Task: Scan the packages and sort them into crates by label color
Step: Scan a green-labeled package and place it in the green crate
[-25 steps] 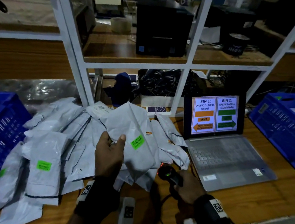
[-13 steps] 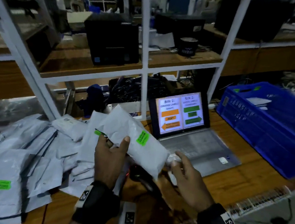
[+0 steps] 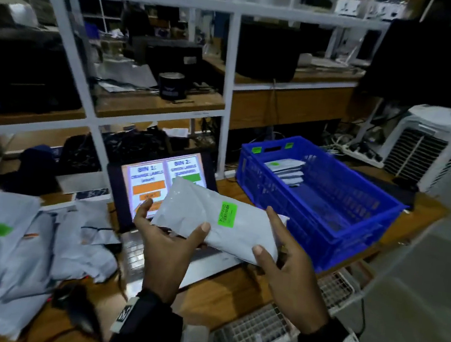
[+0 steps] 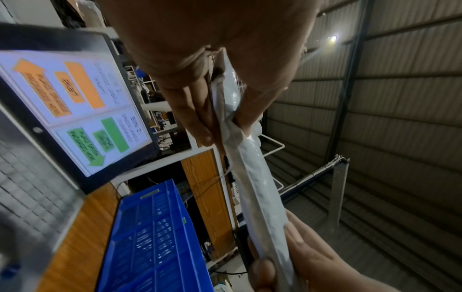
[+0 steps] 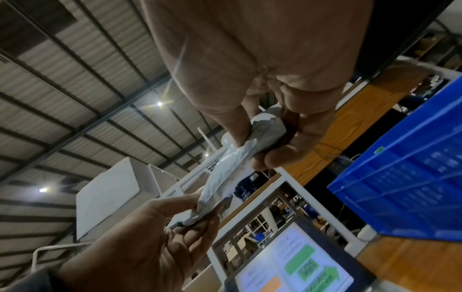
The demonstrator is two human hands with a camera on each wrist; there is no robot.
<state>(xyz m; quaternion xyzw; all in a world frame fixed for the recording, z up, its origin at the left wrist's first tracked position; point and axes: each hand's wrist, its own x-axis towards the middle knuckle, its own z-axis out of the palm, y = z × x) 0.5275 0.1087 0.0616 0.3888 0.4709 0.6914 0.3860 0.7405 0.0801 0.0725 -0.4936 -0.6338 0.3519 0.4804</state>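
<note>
The wooden table is carrying everything. At its right end the blue crate is sitting with a few white packages lying in its far corner. A pile of white packages is lying at the left. The open laptop is showing orange and green bin panels. Above it, the white package with the green label is hanging lifted, just beside the crate. The left hand is pinching its near end; the right hand is pinching the other end between thumb and fingers.
</note>
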